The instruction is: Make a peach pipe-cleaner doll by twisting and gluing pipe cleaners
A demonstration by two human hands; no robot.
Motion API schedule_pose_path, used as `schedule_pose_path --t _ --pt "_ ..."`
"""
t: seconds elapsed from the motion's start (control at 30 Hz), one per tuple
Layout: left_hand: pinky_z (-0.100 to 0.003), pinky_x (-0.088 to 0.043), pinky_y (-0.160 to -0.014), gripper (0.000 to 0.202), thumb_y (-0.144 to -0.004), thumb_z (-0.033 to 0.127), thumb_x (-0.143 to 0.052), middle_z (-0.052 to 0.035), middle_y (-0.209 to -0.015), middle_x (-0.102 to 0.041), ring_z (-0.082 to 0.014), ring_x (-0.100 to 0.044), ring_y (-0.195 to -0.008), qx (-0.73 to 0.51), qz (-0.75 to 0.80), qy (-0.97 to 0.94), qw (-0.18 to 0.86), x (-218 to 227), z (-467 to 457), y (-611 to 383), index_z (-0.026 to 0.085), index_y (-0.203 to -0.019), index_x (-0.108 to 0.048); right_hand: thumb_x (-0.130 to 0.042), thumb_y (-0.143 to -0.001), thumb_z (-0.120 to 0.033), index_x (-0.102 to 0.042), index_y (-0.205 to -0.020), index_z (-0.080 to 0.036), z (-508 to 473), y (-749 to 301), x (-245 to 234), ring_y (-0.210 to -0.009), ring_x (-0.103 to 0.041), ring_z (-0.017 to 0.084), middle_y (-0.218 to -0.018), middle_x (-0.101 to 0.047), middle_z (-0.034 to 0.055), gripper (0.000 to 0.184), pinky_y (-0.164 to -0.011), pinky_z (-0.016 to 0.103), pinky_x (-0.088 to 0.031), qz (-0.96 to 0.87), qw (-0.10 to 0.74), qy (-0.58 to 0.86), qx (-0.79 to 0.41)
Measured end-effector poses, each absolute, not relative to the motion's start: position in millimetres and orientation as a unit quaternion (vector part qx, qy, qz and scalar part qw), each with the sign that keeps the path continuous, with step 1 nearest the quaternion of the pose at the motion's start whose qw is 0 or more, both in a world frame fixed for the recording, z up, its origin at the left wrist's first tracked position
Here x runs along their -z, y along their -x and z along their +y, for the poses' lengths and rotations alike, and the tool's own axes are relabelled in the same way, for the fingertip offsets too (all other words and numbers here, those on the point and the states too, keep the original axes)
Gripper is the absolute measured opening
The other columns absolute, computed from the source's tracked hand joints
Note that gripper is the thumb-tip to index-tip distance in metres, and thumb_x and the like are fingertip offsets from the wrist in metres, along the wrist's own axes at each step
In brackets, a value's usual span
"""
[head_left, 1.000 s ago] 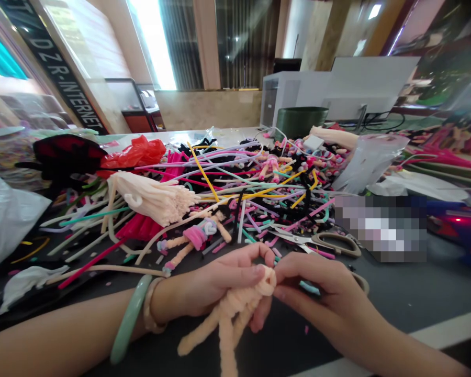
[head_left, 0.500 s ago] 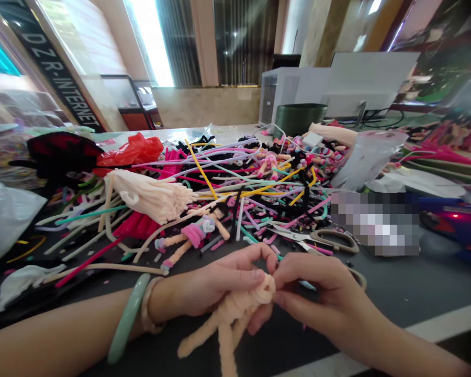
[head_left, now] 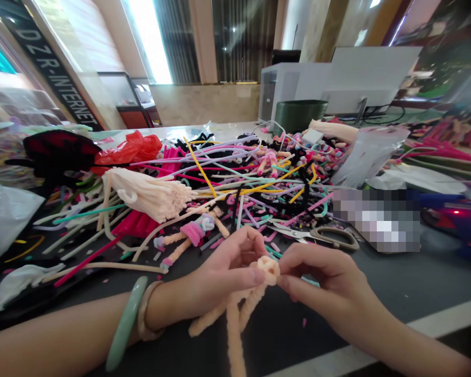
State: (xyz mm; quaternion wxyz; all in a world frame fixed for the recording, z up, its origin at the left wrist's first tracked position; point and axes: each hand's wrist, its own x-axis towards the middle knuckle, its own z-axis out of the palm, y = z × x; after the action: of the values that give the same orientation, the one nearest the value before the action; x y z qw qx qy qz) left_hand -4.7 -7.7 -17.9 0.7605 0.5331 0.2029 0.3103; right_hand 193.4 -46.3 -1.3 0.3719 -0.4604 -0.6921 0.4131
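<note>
A peach pipe-cleaner figure (head_left: 234,332) with twisted limbs hangs below my left hand (head_left: 223,272). That hand is closed round its body, thumb pressed along the near side, so part of the body is hidden. The coiled loop end (head_left: 270,270) pokes out past the thumb. My right hand (head_left: 332,285) pinches at the right edge of this coil with thumb and forefinger. Just beyond my hands lies a pipe-cleaner doll (head_left: 196,234) with a pink middle. Scissors (head_left: 333,238) with grey-beige handles rest behind my right hand.
Loose coloured pipe cleaners (head_left: 251,183) are heaped across the table's middle. A cream bundle (head_left: 153,196) and a red plastic bag (head_left: 131,149) lie left. On the right are a blue glue gun (head_left: 469,222) with a red light and a clear plastic bag (head_left: 371,152).
The figure has turned in my left hand, so its coiled end faces more toward me and its limbs have swung right. My left fingers have lifted slightly; the right hand keeps pinching at the coil.
</note>
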Motion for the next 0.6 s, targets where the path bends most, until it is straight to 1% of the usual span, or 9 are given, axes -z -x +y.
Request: schedule_pose_path --t 0.13,0.23,0.3,0.47,0.6 --pt "-0.021 -0.042 -0.070 0.028 -0.079 0.032 -0.069 -0.0004 -0.089 -0.053 -0.0108 -0.051 -0.079 -0.353 0.243 -0.558 0.710 17 -11 3 0.017 -0.095 -0.052 -0.058 -0.080 -0.018 -0.066 -0.073 -0.019 -45 -193 1 -0.055 -0.051 0.011 -0.061 -0.057 -0.0015 0.010 -0.053 0.023 -0.042 -0.682 0.374 0.468 -0.420" --pt "-0.021 -0.041 -0.068 0.025 -0.080 0.030 -0.069 0.0001 -0.086 -0.054 -0.0103 -0.051 -0.077 -0.335 0.278 -0.586 0.684 11 -12 2 0.017 -0.094 -0.054 -0.059 -0.080 -0.019 -0.065 -0.072 -0.018 -45 -193 1 -0.056 -0.051 0.011 -0.061 -0.057 -0.0015 0.011 -0.053 0.023 -0.042 -0.682 0.370 0.473 -0.418" --pt "-0.021 -0.041 -0.069 0.021 -0.080 0.026 -0.068 0.0006 -0.086 -0.055 -0.0100 -0.051 -0.077 -0.312 0.295 -0.608 0.668 7 -12 2 0.016 -0.093 -0.055 -0.059 -0.081 -0.020 -0.066 -0.072 -0.018 -45 -193 1 -0.056 -0.052 0.012 -0.061 -0.057 -0.0013 0.011 -0.053 0.024 -0.042 -0.685 0.365 0.477 -0.413" --pt "-0.020 -0.041 -0.067 0.024 -0.077 0.026 -0.072 0.0006 -0.082 -0.056 -0.0095 -0.052 -0.074 -0.311 0.307 -0.599 0.671 5 -13 1 0.015 -0.089 -0.055 -0.058 -0.081 -0.020 -0.066 -0.073 -0.018 -45 -193 3 -0.057 -0.053 0.012 -0.062 -0.059 -0.0007 0.012 -0.054 0.024 -0.043 -0.693 0.365 0.474 -0.402" --pt "-0.018 -0.040 -0.061 0.024 -0.076 0.026 -0.074 0.0015 -0.077 -0.056 -0.0076 -0.051 -0.068 -0.329 0.294 -0.569 0.694 10 -12 1 0.015 -0.087 -0.056 -0.058 -0.081 -0.021 -0.065 -0.073 -0.018 -46 -193 1 -0.055 -0.052 0.012 -0.062 -0.058 -0.0009 0.012 -0.052 0.024 -0.042 -0.696 0.361 0.473 -0.403"
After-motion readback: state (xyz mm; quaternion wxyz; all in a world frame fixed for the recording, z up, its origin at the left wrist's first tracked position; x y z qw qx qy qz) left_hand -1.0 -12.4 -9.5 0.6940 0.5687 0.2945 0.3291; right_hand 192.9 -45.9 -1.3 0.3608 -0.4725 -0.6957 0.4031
